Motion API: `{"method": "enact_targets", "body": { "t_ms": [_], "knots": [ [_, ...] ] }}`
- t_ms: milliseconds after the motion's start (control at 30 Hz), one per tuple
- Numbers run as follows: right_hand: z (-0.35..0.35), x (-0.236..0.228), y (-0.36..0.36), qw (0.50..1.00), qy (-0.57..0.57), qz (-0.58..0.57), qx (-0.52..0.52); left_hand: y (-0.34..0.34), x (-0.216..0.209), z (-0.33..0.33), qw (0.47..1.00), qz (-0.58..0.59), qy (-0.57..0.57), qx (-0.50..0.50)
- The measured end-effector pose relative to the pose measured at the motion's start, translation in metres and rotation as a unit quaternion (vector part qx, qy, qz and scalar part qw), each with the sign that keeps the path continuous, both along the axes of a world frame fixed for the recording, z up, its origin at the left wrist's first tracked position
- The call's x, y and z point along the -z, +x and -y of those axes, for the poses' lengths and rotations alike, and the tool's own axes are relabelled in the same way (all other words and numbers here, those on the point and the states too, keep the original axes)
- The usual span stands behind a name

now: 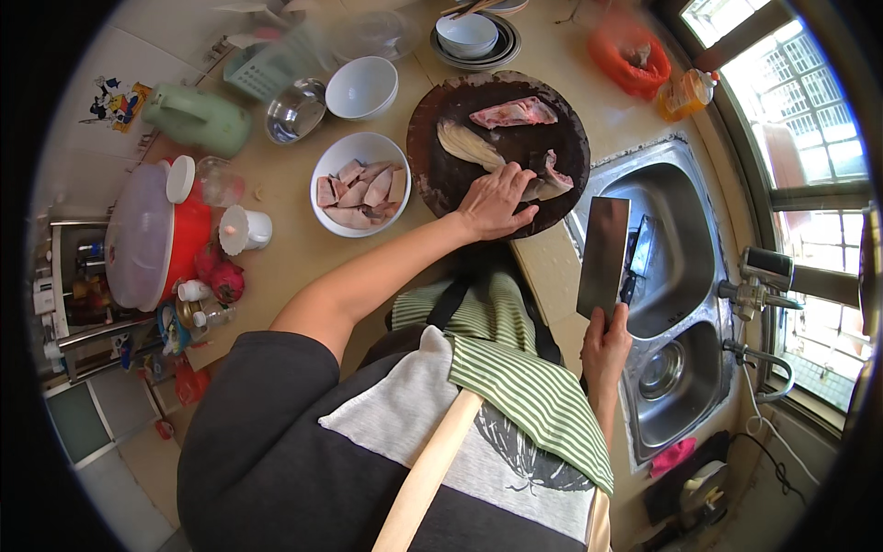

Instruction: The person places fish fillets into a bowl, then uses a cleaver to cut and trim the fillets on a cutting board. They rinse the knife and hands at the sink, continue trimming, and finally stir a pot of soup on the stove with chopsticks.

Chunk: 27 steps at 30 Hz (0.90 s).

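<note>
My left hand (pixel 498 202) lies over the near right part of a round dark wooden chopping board (pixel 432 179). Its curled fingers hold a piece of fish (pixel 555 179) with grey skin, partly hidden under them. On the board beside that hand is a pale, ribbed fish tail or fin (pixel 467 144). Farther back lies a pinkish raw fish piece (pixel 513 112). My right hand (pixel 605 350) is closed round the handle of a cleaver (pixel 604 253), its broad blade raised upright beside the sink's edge, apart from the board. Left of the board, a white bowl (pixel 317 195) contains several cut fish pieces (pixel 361 193).
A double steel sink (pixel 676 267) with a faucet (pixel 759 285) is at right. Behind the board are stacked bowls (pixel 466 37), a red plastic bag (pixel 630 60) and an orange bottle (pixel 685 95). An empty white bowl (pixel 361 87), steel bowl (pixel 296 110) and green jug (pixel 198 120) stand left.
</note>
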State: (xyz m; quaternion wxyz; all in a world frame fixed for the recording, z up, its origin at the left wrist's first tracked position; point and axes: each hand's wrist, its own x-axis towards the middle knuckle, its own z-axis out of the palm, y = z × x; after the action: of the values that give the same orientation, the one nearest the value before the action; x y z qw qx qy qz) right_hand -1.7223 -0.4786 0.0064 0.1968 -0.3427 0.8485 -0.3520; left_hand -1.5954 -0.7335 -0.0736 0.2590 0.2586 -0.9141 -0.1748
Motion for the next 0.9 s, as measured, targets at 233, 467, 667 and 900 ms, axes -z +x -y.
{"method": "enact_targets", "body": {
  "t_ms": [233,467,667,900],
  "knots": [
    [0.037,-0.036,-0.019,0.977,0.073,-0.098,-0.174,0.004,0.015,-0.003,0.99,-0.104,0.064,-0.065],
    [0.095,-0.067,-0.046,0.91,0.216,-0.205,-0.29,0.001,0.017,0.012,0.982,-0.15,0.118,-0.003],
    [0.122,-0.086,-0.061,0.871,0.283,-0.201,-0.347,0.004,0.018,0.019,0.987,-0.149,0.057,0.007],
    [0.145,-0.1,-0.075,0.831,0.333,-0.188,-0.404,-0.006,0.02,-0.007,0.982,-0.166,0.035,-0.082]
  ]
}}
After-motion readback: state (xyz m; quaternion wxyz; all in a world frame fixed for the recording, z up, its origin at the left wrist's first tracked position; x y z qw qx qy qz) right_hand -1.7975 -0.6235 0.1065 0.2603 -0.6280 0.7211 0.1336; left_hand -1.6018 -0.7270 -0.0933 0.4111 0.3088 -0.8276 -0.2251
